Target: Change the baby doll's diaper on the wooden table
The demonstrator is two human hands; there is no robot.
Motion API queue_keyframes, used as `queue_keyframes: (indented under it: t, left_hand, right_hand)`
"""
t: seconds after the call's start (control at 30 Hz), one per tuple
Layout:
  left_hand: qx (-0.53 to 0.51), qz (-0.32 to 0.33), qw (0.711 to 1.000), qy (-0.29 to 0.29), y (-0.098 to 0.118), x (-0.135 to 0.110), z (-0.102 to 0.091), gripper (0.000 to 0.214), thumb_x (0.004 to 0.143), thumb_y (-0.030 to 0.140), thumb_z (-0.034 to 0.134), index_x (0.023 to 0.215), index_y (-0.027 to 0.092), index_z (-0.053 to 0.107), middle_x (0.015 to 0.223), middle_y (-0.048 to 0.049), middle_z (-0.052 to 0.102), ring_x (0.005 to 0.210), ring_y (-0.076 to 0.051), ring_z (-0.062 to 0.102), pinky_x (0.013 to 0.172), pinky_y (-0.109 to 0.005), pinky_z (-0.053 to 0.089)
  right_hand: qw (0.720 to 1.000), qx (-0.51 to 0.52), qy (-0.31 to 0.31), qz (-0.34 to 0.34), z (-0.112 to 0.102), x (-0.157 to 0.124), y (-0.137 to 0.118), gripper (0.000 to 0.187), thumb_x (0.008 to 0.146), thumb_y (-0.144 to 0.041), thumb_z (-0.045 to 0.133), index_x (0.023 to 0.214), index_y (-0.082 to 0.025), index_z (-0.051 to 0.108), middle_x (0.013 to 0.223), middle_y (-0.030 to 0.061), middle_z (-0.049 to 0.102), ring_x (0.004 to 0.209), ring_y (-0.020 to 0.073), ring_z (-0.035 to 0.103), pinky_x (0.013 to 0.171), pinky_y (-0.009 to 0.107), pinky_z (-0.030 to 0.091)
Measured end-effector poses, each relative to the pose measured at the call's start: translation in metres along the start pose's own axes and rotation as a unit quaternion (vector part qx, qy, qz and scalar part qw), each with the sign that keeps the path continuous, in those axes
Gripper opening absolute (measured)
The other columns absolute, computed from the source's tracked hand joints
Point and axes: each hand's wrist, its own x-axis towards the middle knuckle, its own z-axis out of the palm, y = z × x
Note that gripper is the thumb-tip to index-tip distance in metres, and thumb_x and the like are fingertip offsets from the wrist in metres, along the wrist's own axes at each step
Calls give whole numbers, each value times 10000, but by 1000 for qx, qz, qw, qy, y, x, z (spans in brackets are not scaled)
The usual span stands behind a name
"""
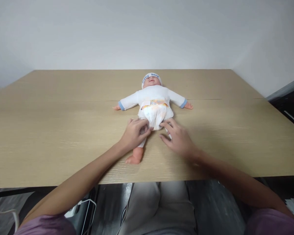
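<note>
A baby doll [153,92] in a white top with blue cuffs and a lettered white hat lies on its back, head away from me. Around its hips is a white diaper [154,112] with a printed orange band at the waist. My left hand [136,132] is closed, thumb and fingers pinching the diaper's edge by the leg on the left. At the other leg, my right hand [177,137] has its fingertips against the diaper, thumb held apart. The doll's bare foot [135,156] shows below my left hand; its other foot is hidden by my right hand.
The wooden table [63,130] has a thin seam running across it behind the doll. A pale wall [137,36] stands at its back. Dark equipment [287,101] is beside the right edge, and a white cable [90,202] hangs below the front edge.
</note>
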Motion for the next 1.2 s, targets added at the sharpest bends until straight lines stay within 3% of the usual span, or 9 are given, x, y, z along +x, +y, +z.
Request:
queue_keyframes:
  t: [0.23,0.4,0.53,0.63,0.77,1.0,1.2]
  left_hand:
    - [-21,49,997,50,-3,-5,0,188,1101,398,625,1045,237,706,1302,-132,695,1137,-303,610,1000,-479,495]
    - [-18,42,998,47,-4,-6,1,200,1107,397,628,1027,233,712,1401,-130,711,1161,-312,597,1050,-509,484]
    - [-33,38,999,12,-2,-3,-3,208,1115,403,594,1013,251,692,1255,-96,763,1092,-295,614,1044,-494,468]
    - [-49,50,998,-5,-1,1,-6,214,1121,383,567,965,259,644,1027,-66,742,966,-274,597,1002,-475,457]
    - [-69,48,996,-24,-3,3,-8,203,1114,373,570,953,262,623,905,-52,695,919,-280,547,955,-461,451]
    - [-119,2,993,3,-6,2,-3,154,1067,400,667,1047,255,717,966,-63,714,1030,-297,569,944,-444,477]
    - [-143,-44,986,68,-8,-3,5,157,975,380,786,1014,254,702,967,-41,678,964,-257,577,903,-415,492]
  right_hand:
    - [999,34,18,11,0,-4,-7,354,1004,-230,697,1355,-247,649,1483,164,658,1172,357,712,1024,526,581]
    - [998,57,7,18,-4,-1,-9,307,1003,-257,699,1304,-245,642,1319,143,716,1162,356,703,1021,507,555]
    - [996,83,6,25,-5,1,-7,272,997,-284,711,1259,-247,648,1269,127,720,1125,338,697,979,475,549]
    - [995,96,12,25,-1,0,-6,297,977,-285,733,1260,-253,646,1336,133,707,1136,339,692,988,482,550]
    - [995,94,20,28,3,-2,-6,343,961,-251,739,1287,-254,633,1437,146,676,1195,354,679,1046,511,538]
    - [995,95,15,27,0,1,-8,308,938,-232,741,1215,-248,607,1257,120,708,1097,334,678,980,467,528]
    - [992,117,18,51,-3,6,-4,235,913,-254,744,1070,-256,568,1010,39,644,892,260,632,838,377,491]
